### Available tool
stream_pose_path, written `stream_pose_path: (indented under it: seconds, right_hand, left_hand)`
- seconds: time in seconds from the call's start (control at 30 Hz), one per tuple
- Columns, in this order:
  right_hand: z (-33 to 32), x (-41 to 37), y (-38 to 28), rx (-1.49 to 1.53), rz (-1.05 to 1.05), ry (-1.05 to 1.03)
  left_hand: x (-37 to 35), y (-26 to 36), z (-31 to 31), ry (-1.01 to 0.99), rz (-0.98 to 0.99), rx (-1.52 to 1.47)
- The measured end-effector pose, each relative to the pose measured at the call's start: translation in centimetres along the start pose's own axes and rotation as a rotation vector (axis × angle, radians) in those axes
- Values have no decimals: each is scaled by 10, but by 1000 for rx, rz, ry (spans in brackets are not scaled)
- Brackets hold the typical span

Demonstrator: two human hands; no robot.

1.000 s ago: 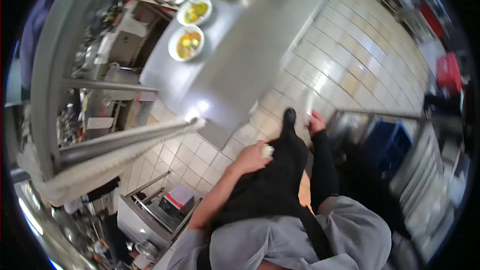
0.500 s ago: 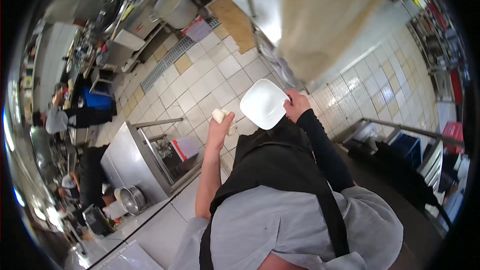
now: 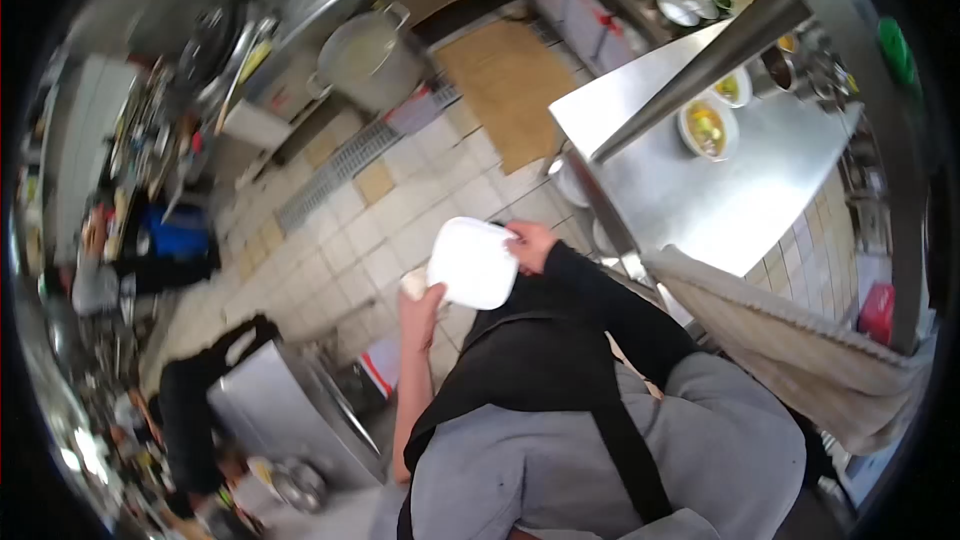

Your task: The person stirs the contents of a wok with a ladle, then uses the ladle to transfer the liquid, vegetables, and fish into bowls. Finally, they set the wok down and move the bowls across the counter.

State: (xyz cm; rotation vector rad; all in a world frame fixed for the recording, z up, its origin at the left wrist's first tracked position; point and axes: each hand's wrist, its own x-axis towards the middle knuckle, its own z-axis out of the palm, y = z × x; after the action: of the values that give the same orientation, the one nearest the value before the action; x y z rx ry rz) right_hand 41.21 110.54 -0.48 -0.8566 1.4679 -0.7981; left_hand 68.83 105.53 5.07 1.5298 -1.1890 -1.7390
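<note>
A white, square dish [image 3: 473,262] with rounded corners is held in front of the black apron. My right hand [image 3: 533,246] grips its right edge, fingers closed, thumb on top. On the dish's lower left side is my left hand [image 3: 420,315], closed around a bunched whitish cloth [image 3: 412,283]. Its thumb meets the dish's edge, and part of the cloth is hidden behind the hand and dish.
A steel table [image 3: 650,200] stands to the right, bearing bowls of food [image 3: 706,128]. Close by at right hangs a beige curtain-like cloth [image 3: 790,340]. Ahead are a large pot [image 3: 367,60] and a brown mat [image 3: 510,90]. Another person [image 3: 95,280] is at the left.
The dish and my left hand have come together. The view has shifted, bringing the steel table and food bowls into sight. The hanging beige cloth now appears lower right instead of overhead.
</note>
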Motion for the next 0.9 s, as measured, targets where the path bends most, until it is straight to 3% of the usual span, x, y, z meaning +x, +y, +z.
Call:
stream_pose_path:
  seconds: [0.1,0.2,0.3,0.37,0.43,0.5,0.57,0.7,0.9]
  right_hand:
    - [-17,77,-57,36,75,-151]
    - [-46,149,-83,201,19,-34]
    - [-90,215,-72,516,0,331]
    - [-138,236,-83,784,-41,746]
    - [-199,263,-63,808,-129,1129]
    - [-264,277,-46,1139,-145,1432]
    - [-320,275,-23,1466,-252,1596]
    - [-378,250,-12,1546,-308,1953]
    - [-414,236,18,1594,-282,2105]
  left_hand:
    - [82,38,-15,65,29,27]
    - [168,81,-14,27,32,-94]
    - [240,125,-3,-52,13,-111]
    - [284,154,10,-113,-25,-74]
    - [330,172,18,-153,-64,-26]
    - [384,189,29,-195,-98,-3]
    - [444,200,32,-247,-150,52]
    - [544,255,73,-378,-141,221]
    - [642,355,173,-562,-56,367]
